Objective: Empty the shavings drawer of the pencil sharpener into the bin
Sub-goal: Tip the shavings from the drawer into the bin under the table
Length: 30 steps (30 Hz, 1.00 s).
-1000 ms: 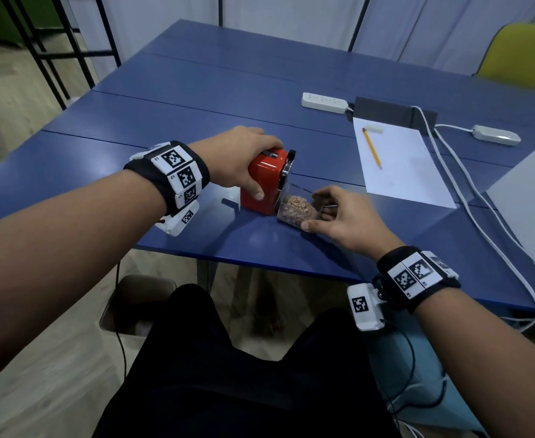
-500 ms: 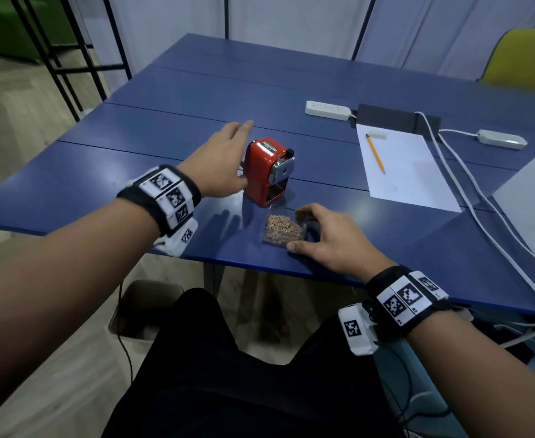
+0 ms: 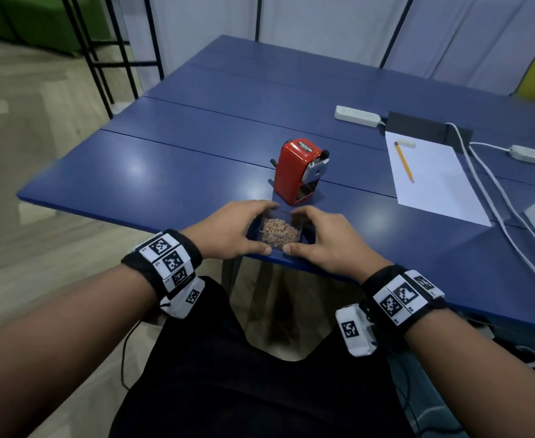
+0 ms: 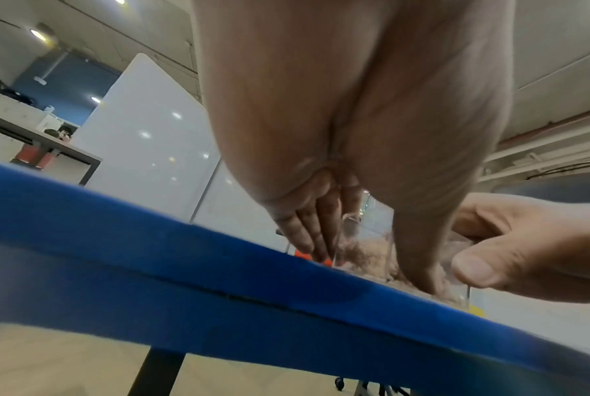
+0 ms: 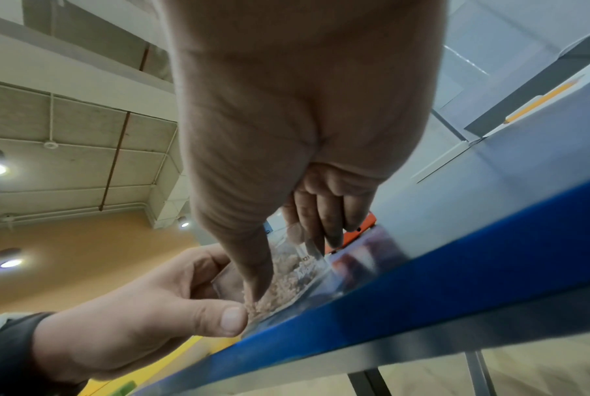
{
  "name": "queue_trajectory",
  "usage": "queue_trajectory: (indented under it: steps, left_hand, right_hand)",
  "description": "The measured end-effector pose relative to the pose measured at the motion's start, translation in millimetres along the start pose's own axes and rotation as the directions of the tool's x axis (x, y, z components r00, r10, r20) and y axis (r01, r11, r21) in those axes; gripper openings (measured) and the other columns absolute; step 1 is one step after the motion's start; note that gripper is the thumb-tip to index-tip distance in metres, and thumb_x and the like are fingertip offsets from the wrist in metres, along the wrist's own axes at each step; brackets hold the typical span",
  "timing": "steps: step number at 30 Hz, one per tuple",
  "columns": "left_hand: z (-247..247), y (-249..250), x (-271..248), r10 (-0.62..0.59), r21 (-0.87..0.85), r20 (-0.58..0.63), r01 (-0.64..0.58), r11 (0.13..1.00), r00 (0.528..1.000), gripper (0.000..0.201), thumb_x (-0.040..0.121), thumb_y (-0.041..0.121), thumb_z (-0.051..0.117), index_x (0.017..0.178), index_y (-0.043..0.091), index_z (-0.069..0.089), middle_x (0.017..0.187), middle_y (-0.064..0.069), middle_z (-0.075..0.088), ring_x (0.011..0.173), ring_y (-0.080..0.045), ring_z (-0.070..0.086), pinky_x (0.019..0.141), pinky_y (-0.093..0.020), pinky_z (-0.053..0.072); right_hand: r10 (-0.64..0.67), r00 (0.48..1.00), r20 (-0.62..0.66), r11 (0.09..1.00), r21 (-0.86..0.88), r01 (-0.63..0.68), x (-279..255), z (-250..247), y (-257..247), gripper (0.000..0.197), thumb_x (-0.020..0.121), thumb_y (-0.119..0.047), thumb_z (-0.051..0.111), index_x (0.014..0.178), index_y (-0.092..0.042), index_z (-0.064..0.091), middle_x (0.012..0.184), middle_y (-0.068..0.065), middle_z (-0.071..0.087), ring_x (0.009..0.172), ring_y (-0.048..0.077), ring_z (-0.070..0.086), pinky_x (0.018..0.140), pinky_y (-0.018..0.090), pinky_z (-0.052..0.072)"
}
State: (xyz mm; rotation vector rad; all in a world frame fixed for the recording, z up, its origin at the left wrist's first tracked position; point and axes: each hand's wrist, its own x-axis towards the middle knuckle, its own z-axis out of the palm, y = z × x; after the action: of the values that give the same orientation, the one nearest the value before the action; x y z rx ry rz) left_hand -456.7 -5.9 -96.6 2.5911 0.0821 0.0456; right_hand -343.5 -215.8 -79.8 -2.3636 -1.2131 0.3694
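At near edge of blue tabletop (image 3: 152, 172): left hand (image 3: 228, 230), right hand (image 3: 326, 238) pinch clear plastic shavings drawer (image 3: 280, 233), fingers curled round its sides; red pencil sharpener (image 3: 298, 170) behind. Next, likely: lift level, carry to bin.

The shavings drawer (image 3: 280, 233) is a small clear plastic box, upright, filled with brown pencil shavings. It sits on the blue table at the near edge, detached from the pencil sharpener (image 3: 301, 171). The sharpener is red with a metal front, standing upright just behind the drawer.
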Motion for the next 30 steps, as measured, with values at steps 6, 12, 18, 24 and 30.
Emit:
queue_trajectory:
  steps: [6, 12, 18, 24, 30]
  left_hand:
    - [-17.2, -15.4, -34.5, -0.019, -0.005, -0.097, 0.018, 1.0, 0.995, 0.082, 0.077, 0.042, 0.094, 0.148, 0.019, 0.06, 0.137, 0.002, 0.072, 0.123, -0.012, 0.067, 0.1, -0.021, 0.049]
    - [-42.0, -32.3, -79.3, -0.074, 0.012, -0.135, 0.077, 0.997, 0.988, 0.078, 0.076, 0.045, 0.094, 0.143, 0.022, 0.063, 0.132, 0.007, 0.073, 0.119, -0.011, 0.068, 0.102, -0.029, 0.055]
    - [-59.5, -46.7, -122.6, -0.141, 0.015, -0.165, 0.146, 0.989, 0.976, 0.078, 0.076, 0.043, 0.095, 0.144, 0.021, 0.063, 0.133, 0.006, 0.073, 0.108, -0.007, 0.067, 0.095, -0.018, 0.05]
    - [-52.3, -52.3, -141.8, -0.128, 0.061, -0.159, 0.14, 0.988, 0.979, 0.078, 0.074, 0.042, 0.096, 0.141, 0.018, 0.065, 0.129, 0.006, 0.073, 0.1, -0.002, 0.059, 0.091, -0.018, 0.048]
    - [-37.3, -58.0, -152.5, -0.157, 0.041, -0.117, 0.163, 0.986, 0.981, 0.075, 0.073, 0.04, 0.096, 0.138, 0.018, 0.066, 0.125, 0.006, 0.073, 0.098, -0.004, 0.058, 0.082, 0.005, 0.035]
  right_hand:
    - [-0.077, 0.996, 0.045, 0.997, 0.021, 0.076, 5.6, 11.3, -28.9, 0.072, 0.085, -0.044, 0.086, 0.144, -0.018, 0.054, 0.14, -0.002, 0.068, 0.127, 0.014, 0.064, 0.094, 0.014, 0.042]
    - [-0.18, 0.983, 0.046, 0.979, 0.11, 0.174, 15.9, 29.0, -60.5, 0.084, 0.08, -0.047, 0.089, 0.15, -0.021, 0.051, 0.141, -0.004, 0.068, 0.13, 0.011, 0.063, 0.108, 0.032, 0.052]
    - [-0.148, 0.977, 0.152, 0.909, 0.41, 0.074, 22.1, 47.4, -75.5, 0.102, 0.068, -0.065, 0.088, 0.154, -0.029, 0.048, 0.135, -0.004, 0.068, 0.112, 0.009, 0.074, 0.1, 0.039, 0.061]
    - [-0.14, 0.908, 0.395, 0.787, 0.601, -0.14, 24.5, 66.8, -82.5, 0.056, 0.102, -0.044, 0.061, 0.143, -0.006, 0.058, 0.115, 0.012, 0.078, 0.1, 0.025, 0.079, 0.091, 0.038, 0.061]
    - [-0.15, 0.843, 0.517, 0.71, 0.649, -0.272, 23.1, 81.8, -84.8, 0.04, 0.11, -0.032, 0.05, 0.131, 0.0, 0.064, 0.124, 0.024, 0.075, 0.097, 0.026, 0.078, 0.089, 0.033, 0.062]
